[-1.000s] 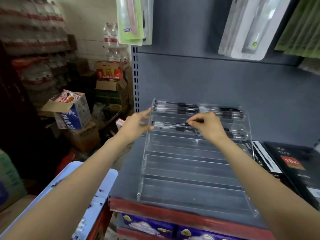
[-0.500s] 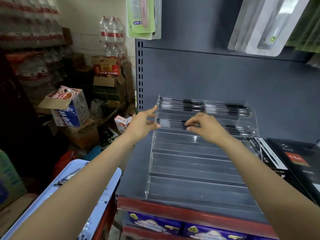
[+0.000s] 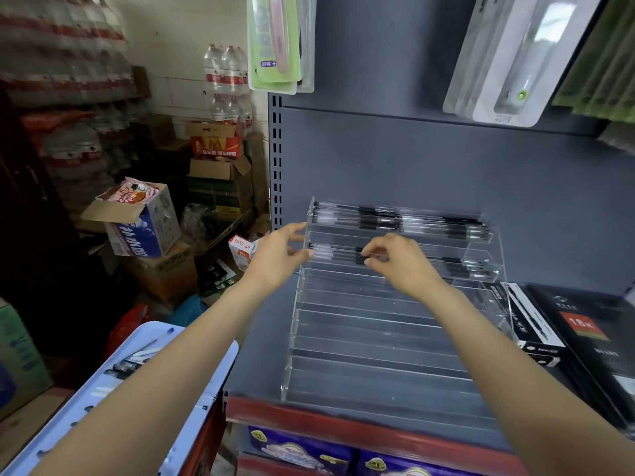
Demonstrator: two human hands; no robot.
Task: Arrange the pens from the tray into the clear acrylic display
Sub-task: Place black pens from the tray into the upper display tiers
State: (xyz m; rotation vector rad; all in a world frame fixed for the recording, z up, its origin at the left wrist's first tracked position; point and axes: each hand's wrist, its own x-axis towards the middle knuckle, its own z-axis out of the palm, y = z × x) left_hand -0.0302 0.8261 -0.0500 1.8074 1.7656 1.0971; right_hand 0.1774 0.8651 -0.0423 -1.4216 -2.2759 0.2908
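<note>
i see my right hand (image 3: pixel 400 261) at twelve o'clock pinching a pen (image 3: pixel 338 254) into the second row of the clear display (image 3: pixel 378 338), my left hand (image 3: pixel 280 255) spread at its side wall; next, more pens from the tray (image 3: pixel 113 379) at seven o'clock.

Left arm hides most of the tray (image 3: pixel 220 359).
</note>
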